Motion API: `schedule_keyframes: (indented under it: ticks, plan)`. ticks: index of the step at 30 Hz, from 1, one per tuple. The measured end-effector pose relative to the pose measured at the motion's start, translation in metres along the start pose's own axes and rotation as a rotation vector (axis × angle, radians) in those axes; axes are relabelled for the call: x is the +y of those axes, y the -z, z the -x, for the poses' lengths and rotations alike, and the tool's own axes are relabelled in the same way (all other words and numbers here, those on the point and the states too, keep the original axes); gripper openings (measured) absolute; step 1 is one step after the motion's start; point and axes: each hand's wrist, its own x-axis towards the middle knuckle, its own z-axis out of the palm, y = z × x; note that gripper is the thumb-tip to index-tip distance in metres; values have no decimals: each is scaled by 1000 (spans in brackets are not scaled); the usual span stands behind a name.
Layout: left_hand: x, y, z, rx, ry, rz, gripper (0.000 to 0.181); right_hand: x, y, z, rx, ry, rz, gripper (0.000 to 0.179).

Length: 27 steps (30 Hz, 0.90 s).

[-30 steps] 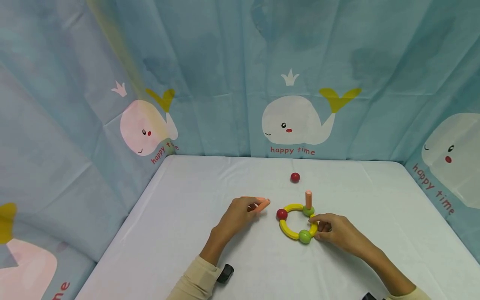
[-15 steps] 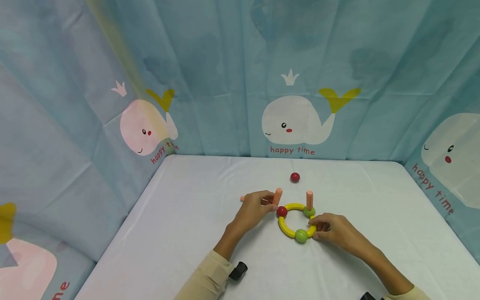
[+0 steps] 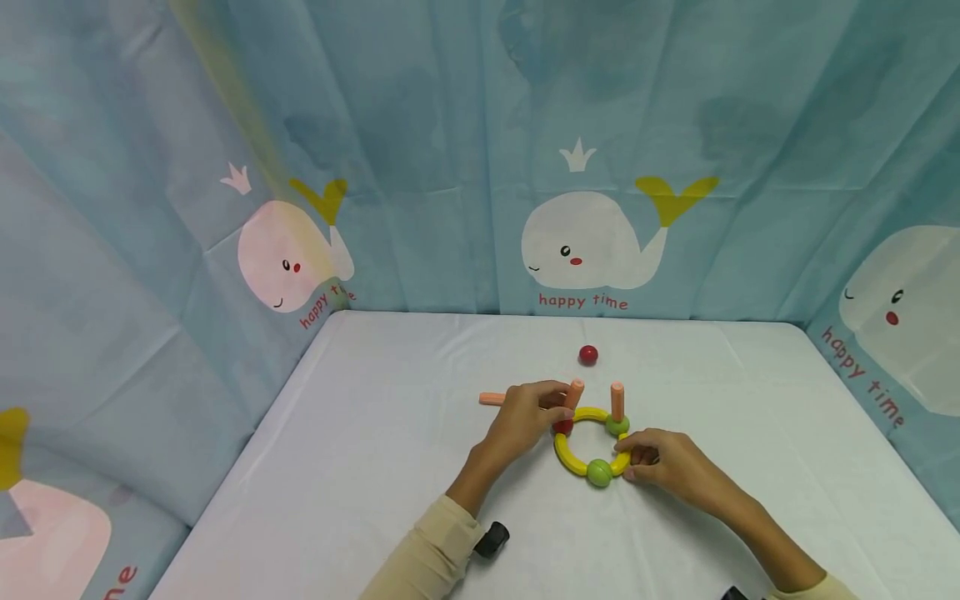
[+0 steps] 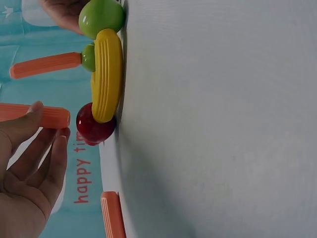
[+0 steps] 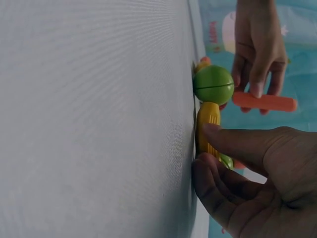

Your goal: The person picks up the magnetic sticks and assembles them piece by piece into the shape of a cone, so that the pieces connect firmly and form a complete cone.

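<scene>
A ring of curved yellow pieces (image 4: pixel 108 74) joined by coloured balls lies flat on the table. My left hand (image 3: pixel 527 414) pinches an orange ridged stick (image 3: pixel 575 395) upright, its lower end close above the ring's red ball (image 4: pixel 94 125). On the ring's near right side, my right hand (image 3: pixel 667 458) pinches a curved yellow piece (image 5: pixel 208 116) between thumb and fingers, beside the near green ball (image 3: pixel 599 473). Another orange stick (image 3: pixel 617 402) stands upright on the far green ball (image 3: pixel 618 426). In the head view the left fingers partly cover the red ball.
A third orange stick (image 3: pixel 491 399) lies on the white tabletop (image 3: pixel 375 450), left of the left hand and partly behind it. Farther back rests a loose red ball (image 3: pixel 588 356). Blue whale-print curtains (image 3: pixel 435 208) rise behind the table and at its sides.
My left hand has moved right, bringing an orange stick up from lying to upright over the red ball; another stick stays behind. The ring has shifted slightly left under my right hand's grip.
</scene>
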Motion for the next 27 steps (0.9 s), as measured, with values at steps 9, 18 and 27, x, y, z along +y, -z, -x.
schedule_keyframes:
  ticks: [9, 18, 27]
  plan:
    - [2, -5, 1, -18, -1, -33, 34, 0, 0, 0, 3, 14, 8, 31]
    - [1, -6, 0, -41, 14, -60, 33, 1, -1, -1, 10, 8, 17, 30]
    - [-6, 8, 4, -31, 19, -116, 45, -1, -1, -1, 9, 2, 18, 29]
